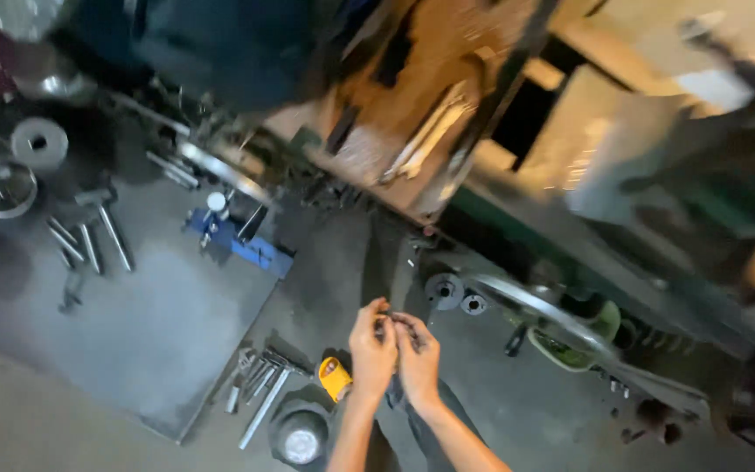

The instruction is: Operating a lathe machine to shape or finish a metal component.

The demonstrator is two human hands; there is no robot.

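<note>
Your fingers [392, 325] pinch narrowly together, left hand [373, 350] and right hand [419, 358] touching around a small dark part [388, 316], too blurred to identify, above the floor; yellow tape measure [335, 378] near, metal discs [446, 290] just beyond

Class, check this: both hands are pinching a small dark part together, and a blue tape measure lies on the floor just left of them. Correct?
Not quite. Both hands do pinch the small dark part, but the head view shows the tape measure is yellow, not blue.
</note>
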